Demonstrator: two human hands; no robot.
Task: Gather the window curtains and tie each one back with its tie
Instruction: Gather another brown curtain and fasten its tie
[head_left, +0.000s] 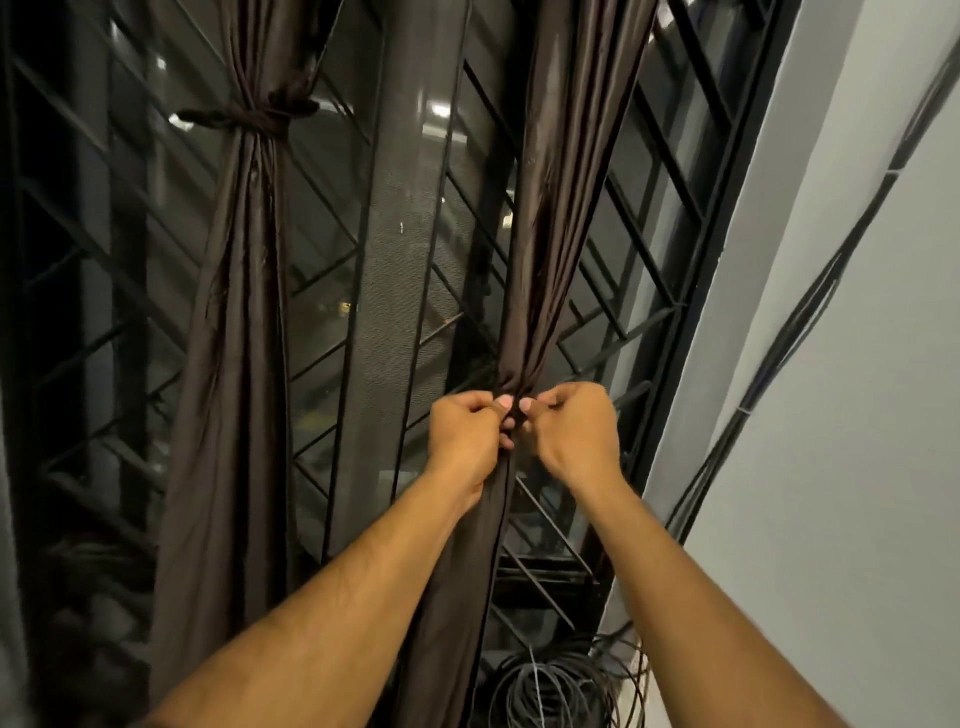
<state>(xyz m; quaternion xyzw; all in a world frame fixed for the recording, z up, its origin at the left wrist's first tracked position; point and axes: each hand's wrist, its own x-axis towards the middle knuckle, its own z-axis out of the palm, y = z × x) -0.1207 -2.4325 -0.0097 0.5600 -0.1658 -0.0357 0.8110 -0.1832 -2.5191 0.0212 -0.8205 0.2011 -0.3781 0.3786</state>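
**R curtain: both hands at the gathered waist**

R curtain (545, 218) bunched to a narrow waist, centre-right, in front of window grille (649, 218). Left hand (467, 439) & right hand (571, 434) both curled, pinching fabric/tie at the waist; tie itself not distinguishable. L curtain (239, 312) w/ tie (249, 117) knotted round it. Cable coil (550, 691) below, by wall (857, 364).
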